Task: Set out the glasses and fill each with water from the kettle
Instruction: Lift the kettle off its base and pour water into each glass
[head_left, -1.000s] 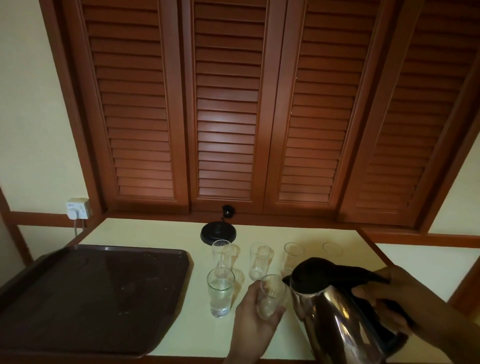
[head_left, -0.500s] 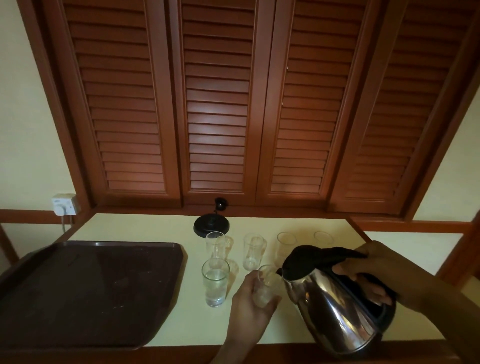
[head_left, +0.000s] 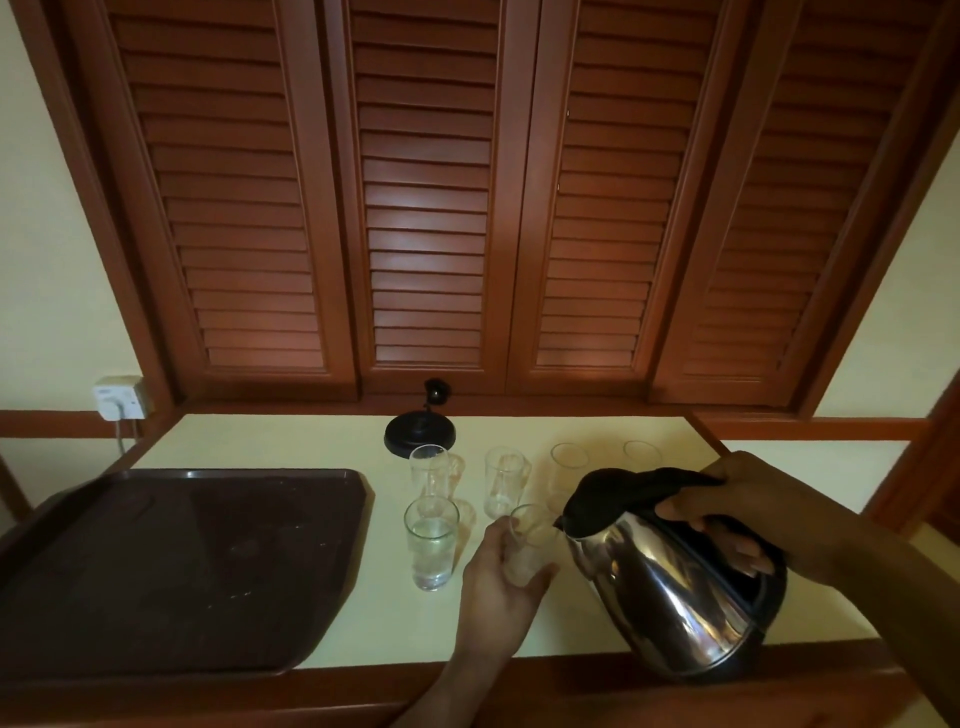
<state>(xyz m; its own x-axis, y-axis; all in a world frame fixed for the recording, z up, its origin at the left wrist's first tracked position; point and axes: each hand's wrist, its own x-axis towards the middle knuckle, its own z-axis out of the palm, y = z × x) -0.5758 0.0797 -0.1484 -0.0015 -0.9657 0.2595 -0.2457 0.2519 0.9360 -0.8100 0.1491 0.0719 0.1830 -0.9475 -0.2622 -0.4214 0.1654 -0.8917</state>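
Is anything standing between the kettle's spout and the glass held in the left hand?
Nothing visible does. The kettle, tilted in the right hand, has its spout right beside the rim of the held glass, which the left hand grips. The glass with water stands further left, out of the way.

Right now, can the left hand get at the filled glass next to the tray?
Not yet, probably: the left hand grips a second glass at the kettle spout. The filled glass stands just beside it, nothing between, so once freed it looks reachable.
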